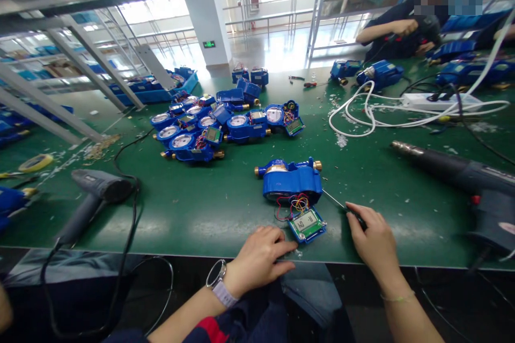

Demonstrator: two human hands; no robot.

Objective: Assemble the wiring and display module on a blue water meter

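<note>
My right hand (372, 238) is closed around the dark handle of a thin screwdriver (335, 198). Its shaft points left, and the tip is close to the right end of a blue water meter (292, 179) with brass ends. Coloured wires (300, 202) run from that meter to a small green circuit board with a display (306, 223), lying face up in front of it. My left hand (261, 254), with a watch on the wrist, rests at the table edge beside the board. Its fingers are stretched out and hold nothing.
Several more blue meters (181, 142) are grouped behind, at centre-left. One heat gun (92, 193) lies left, another (442, 166) right. A white power strip (442, 102) with a looped cable is at the back right. Across the table, a person (396, 37) holds a dark tool.
</note>
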